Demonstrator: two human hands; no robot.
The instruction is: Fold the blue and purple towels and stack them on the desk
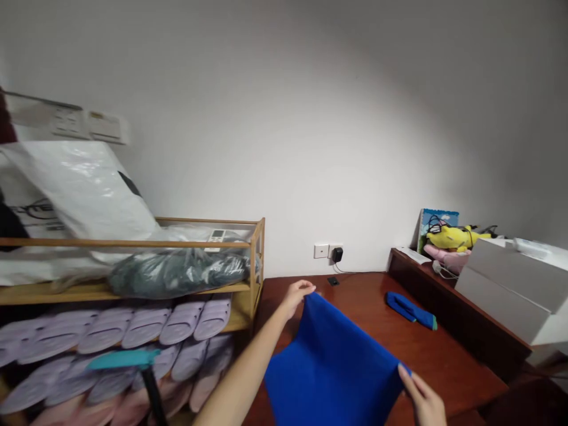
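A piece of bright blue cloth (337, 361) hangs stretched between my two hands above the reddish-brown desk; its lower part runs out of view. My left hand (298, 297) pinches its upper left corner. At the upper right corner, my right hand (421, 395) is closed on the edge, thumb and fingers together. Farther back on the desk (370, 307) lies a folded blue fabric item (410, 309) with green trim, apart from both hands.
On the left, a wooden rack (257, 260) holds plastic-wrapped bundles and rows of slippers (146, 325). A teal-topped object (124, 359) with a dark handle stands before it. To the right, a raised ledge (461, 307) carries a yellow plush toy (452, 238) and white boxes (506, 290).
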